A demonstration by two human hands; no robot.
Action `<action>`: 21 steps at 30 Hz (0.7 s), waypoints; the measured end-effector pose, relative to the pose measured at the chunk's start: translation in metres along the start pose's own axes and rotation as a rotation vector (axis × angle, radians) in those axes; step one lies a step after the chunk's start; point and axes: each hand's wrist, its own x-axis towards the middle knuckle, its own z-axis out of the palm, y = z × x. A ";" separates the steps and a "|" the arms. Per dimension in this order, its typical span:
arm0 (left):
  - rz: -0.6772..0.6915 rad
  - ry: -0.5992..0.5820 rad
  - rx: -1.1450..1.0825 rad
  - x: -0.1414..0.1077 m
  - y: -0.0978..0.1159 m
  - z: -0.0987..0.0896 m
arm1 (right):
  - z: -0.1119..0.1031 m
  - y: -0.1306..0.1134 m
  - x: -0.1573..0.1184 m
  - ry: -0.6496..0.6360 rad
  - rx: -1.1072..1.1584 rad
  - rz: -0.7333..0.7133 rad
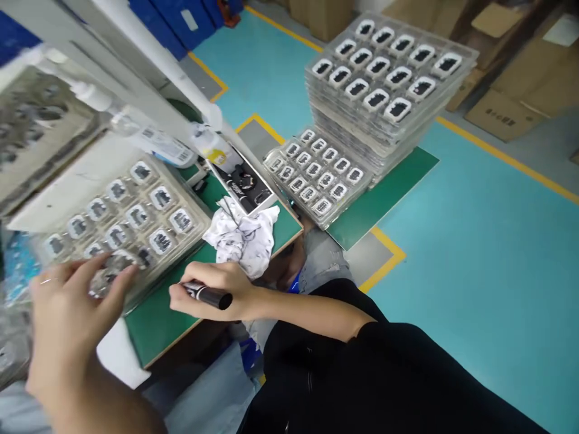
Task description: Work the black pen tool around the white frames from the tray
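At the lower left, my left hand [75, 301] reaches over the near corner of a clear plastic tray [149, 271]. Its thumb and fingers close around a small white-rimmed part [118, 264], partly hidden by the fingers. Rows of similar white-and-black parts [137, 216] sit in the tray's pockets. In front of the tray, over the green mat [158, 331], my right hand [221, 289] grips a black marker pen [210, 295]. The pen's thick dark end points toward my body, and its other end is hidden in the fist.
A crumpled white cloth [244, 235] lies beside a small white box [244, 181] with dark items. Bottles [154, 141] stand behind. To the right are a filled tray [316, 172] and a tall tray stack [375, 102]. A white lamp arm [172, 66] slants overhead.
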 end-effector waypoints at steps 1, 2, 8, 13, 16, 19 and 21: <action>0.005 -0.018 0.118 -0.002 0.005 0.000 | -0.003 0.000 -0.001 0.001 0.003 0.001; 0.012 -0.026 0.206 -0.004 0.011 0.001 | -0.006 -0.002 -0.003 -0.006 0.009 -0.010; 0.017 -0.044 0.343 0.000 0.020 0.016 | -0.028 -0.013 -0.005 0.136 0.037 -0.083; -0.007 0.026 0.340 0.006 0.007 0.014 | -0.035 -0.014 0.001 0.139 0.068 -0.092; 0.033 -0.009 0.296 0.001 0.013 0.011 | -0.037 -0.014 -0.001 0.158 0.046 -0.105; 0.041 -0.096 0.245 -0.008 0.025 0.016 | -0.038 -0.015 -0.002 0.174 0.015 -0.123; 0.006 -0.094 0.233 -0.013 0.031 0.021 | -0.039 -0.015 -0.003 0.180 -0.001 -0.136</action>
